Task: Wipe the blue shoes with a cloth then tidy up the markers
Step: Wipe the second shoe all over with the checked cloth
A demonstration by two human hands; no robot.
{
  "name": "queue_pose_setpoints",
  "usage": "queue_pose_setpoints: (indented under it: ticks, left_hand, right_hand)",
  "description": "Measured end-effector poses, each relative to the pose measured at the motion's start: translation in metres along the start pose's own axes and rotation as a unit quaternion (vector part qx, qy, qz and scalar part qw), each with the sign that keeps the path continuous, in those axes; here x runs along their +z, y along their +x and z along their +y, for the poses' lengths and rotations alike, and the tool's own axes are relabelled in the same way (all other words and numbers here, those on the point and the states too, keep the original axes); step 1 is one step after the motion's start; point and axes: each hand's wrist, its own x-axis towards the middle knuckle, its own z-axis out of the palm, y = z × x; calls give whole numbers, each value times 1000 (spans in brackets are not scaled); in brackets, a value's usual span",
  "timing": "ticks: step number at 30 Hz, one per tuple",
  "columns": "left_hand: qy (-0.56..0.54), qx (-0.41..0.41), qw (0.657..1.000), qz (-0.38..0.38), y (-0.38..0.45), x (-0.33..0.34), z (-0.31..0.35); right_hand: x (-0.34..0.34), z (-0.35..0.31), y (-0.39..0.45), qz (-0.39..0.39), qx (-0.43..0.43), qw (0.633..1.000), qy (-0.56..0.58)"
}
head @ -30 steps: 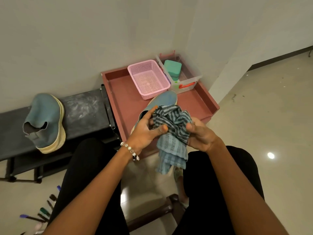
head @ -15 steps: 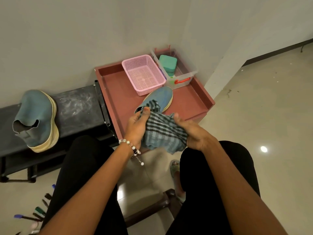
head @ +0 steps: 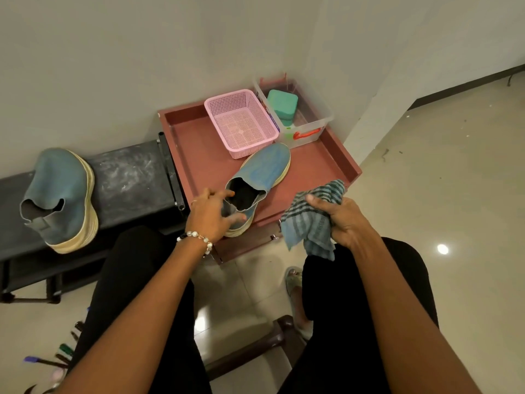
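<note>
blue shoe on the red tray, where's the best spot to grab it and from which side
Probably the heel collar of the blue shoe. It lies sole down on the red tray, open mouth and heel toward the person, toe toward the pink basket. Come from the near side: the left hand is already at the heel, while the right hand holds the cloth.

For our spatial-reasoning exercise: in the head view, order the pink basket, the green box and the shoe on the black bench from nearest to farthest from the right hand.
From the right hand:
1. Green box, in the clear tub behind it.
2. Pink basket, back of the red tray, too close to the box to rank firmly.
3. Shoe on the black bench, far left.
</note>
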Motion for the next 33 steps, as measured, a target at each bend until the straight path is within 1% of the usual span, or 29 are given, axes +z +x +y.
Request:
queue_pose_setpoints:
  ticks: [1,2,4,6,8,10,13,15,17,18,19,20,22,24,25,26,28,29,30,31,33]
  left_hand:
    - [24,1,999,-23,-1,5,-3]
    - [34,6,999,-26,-1,10,-5]
    - [22,25,999,14,-1,16,-5]
    - [3,41,998,44,-1,16,-1]
    - [-34,38,998,39,-1,15,0]
    - [-77,24,996,27,-2,12,0]
    - [-105,17,994,10,-2,6,0]
    - [-109,15,994,3,-1,3,-1]
    - [-112,6,994,3,1,3,-5]
    - [-120,-1,993,6,2,3,-7]
    - [-128,-4,992,9,3,3,-9]
    - [-133,-1,991,10,2,4,-9]
    - [-109,25,994,16,-1,5,-9]
    - [-8,74,997,32,-4,6,-8]
    - [56,107,991,54,-5,7,-7]
    - [116,150,979,78,-7,8,-7]
    - [204,233,944,111,-12,15,-8]
    - [239,263,927,120,-15,19,-9]
    - [269,276,916,111,-19,22,-10]
    - [290,266,915,92,-22,25,-12]
    - [315,205,926,44,-22,29,-22]
  right_hand:
    - [2,3,1,11,9,1000,-15]
    - [4,6,1,21,15,999,-31]
    - [12,13,3,46,7,997,-56]
    - [18,22,7,82,-21,994,-66]
    - [24,30,11,122,-68,987,-81]
    - [32,39,12,136,-122,976,-117]
    - [52,56,3,99,-220,945,-222]
    - [67,71,0,46,-283,904,-317]
    - [79,91,3,-13,-338,841,-422]
    - [83,102,6,-42,-350,809,-471]
    - [87,110,9,-66,-348,783,-511]
    - [90,116,11,-79,-338,765,-542]
    - [90,120,16,-86,-317,749,-576]
    - [87,120,22,-92,-310,732,-600]
    - [85,120,25,-97,-317,721,-609]
    - [84,119,27,-99,-336,703,-619]
    - [80,121,35,-74,-375,644,-663]
    - [78,119,36,-66,-376,619,-687]
    - [78,115,36,-65,-380,595,-705]
    - [76,111,36,-72,-388,575,-717]
    - [71,101,36,-102,-367,545,-747]
